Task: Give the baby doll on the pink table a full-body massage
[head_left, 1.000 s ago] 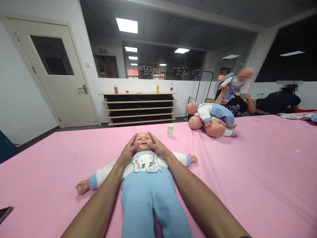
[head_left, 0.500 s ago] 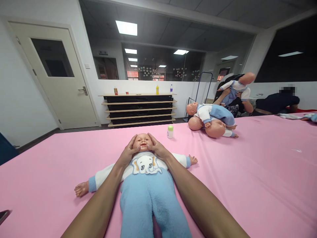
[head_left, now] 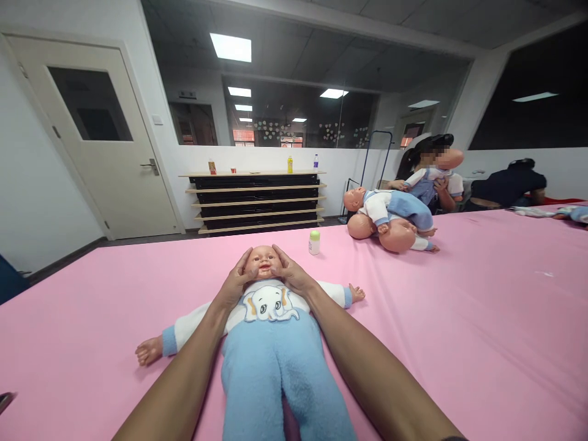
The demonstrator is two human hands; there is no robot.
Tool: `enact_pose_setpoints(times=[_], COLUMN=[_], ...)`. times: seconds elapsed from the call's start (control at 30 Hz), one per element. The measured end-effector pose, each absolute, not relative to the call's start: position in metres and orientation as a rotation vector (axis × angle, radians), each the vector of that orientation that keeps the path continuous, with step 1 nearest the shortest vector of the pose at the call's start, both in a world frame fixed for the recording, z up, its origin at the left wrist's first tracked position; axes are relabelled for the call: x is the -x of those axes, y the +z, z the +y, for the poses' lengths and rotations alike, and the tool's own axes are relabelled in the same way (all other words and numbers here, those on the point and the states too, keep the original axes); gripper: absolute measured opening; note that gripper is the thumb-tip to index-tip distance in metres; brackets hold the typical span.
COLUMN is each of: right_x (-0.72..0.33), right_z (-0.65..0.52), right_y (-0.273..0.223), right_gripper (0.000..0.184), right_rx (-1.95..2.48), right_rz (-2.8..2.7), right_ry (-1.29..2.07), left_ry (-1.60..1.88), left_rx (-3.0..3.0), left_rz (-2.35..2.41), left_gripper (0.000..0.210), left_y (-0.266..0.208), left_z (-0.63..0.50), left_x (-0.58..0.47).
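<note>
A baby doll [head_left: 271,343] lies on its back in front of me, its arms spread wide. It wears a white top with an elephant on the chest and fluffy light-blue trousers. My left hand [head_left: 236,282] cups one side of the doll's head, thumb on the cheek. On the other side my right hand [head_left: 294,274] does the same, its fingers beside the temple. The doll's face shows between my two hands. Beyond my right hand stands a small white bottle with a green cap [head_left: 314,242].
The pink covered table [head_left: 441,343] reaches far right. Several more dolls [head_left: 390,214] lie piled at its back right. Behind them a person [head_left: 425,171] holds another doll, and a second person [head_left: 509,184] leans over farther right. A dark object's edge [head_left: 5,401] shows at left.
Both my hands keep their hold on the doll's head. The person at the back right has lowered the doll they hold and moved it slightly left. My view has shifted slightly.
</note>
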State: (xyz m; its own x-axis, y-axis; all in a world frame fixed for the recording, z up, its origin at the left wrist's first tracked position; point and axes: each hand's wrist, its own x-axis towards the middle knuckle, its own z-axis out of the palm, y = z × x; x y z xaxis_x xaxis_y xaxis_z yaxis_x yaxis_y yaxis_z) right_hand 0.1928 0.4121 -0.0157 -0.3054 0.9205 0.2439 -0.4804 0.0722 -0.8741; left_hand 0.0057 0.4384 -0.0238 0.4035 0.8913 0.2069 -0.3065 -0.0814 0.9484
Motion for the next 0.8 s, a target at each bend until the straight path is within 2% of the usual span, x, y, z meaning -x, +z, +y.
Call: enact_pose_setpoints(times=[0.17, 0.33, 0.47, 0.57, 0.7, 0.73, 0.8], right_x=[-0.193, -0.191, -0.191, -0.191, -0.189, -0.189, -0.189], right_z=[0.417, 0.410, 0.409, 0.417, 0.426, 0.427, 0.424], right_y=[-0.017, -0.016, -0.017, -0.021, -0.025, -0.026, -0.025], right_gripper=[0.083, 0.104, 0.109, 0.100, 0.070, 0.067, 0.075], right_rx=[0.503, 0.563, 0.580, 0.568, 0.547, 0.546, 0.566], right_rz=[-1.099, -1.172, -1.197, -1.161, -1.059, -1.053, -1.100], right_ry=[1.535, 1.497, 1.477, 1.504, 1.462, 1.450, 1.439], left_ry=[1.130, 1.133, 1.158, 1.126, 1.224, 1.246, 1.238], left_rx=[-1.220, -1.287, -1.299, -1.230, -1.148, -1.142, -1.181], left_rz=[0.569, 0.590, 0.595, 0.536, 0.545, 0.549, 0.560], left_gripper=[0.077, 0.096, 0.099, 0.089, 0.067, 0.065, 0.071], left_y=[-0.026, -0.026, -0.023, -0.025, -0.030, -0.031, -0.030], left_z=[0.440, 0.437, 0.435, 0.438, 0.445, 0.446, 0.445], left_x=[-0.008, -0.008, -0.007, -0.007, -0.010, -0.010, -0.010])
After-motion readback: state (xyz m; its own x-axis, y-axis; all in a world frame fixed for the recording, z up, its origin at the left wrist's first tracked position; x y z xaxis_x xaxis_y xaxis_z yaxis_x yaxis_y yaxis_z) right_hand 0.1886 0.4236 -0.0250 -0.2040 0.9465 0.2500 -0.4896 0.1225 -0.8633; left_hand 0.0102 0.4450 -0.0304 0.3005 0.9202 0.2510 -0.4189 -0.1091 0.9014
